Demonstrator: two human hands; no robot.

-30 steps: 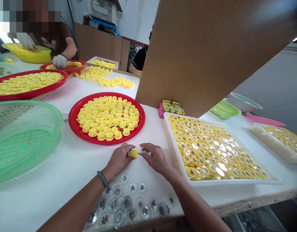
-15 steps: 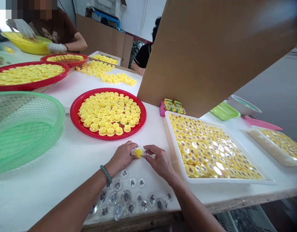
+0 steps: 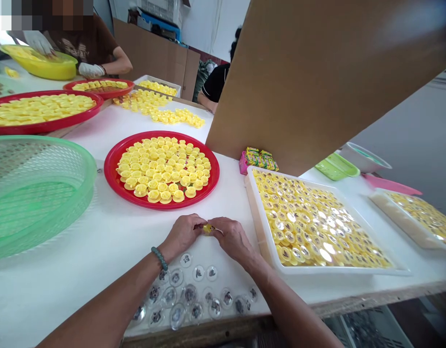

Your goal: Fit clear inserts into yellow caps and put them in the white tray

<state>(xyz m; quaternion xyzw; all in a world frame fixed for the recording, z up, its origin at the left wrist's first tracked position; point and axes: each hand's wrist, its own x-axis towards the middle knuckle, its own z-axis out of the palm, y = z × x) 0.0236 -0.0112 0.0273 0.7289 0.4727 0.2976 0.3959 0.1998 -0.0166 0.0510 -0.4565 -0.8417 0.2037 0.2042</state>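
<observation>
My camera has a basket [image 3: 87, 169] left of the central tray [image 3: 111, 176], a bin [image 3: 258, 232] to its right, discs [image 3: 189, 294] before it.

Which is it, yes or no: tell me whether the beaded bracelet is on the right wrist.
No, the beaded bracelet circles the left wrist, while the right wrist is bare.
</observation>
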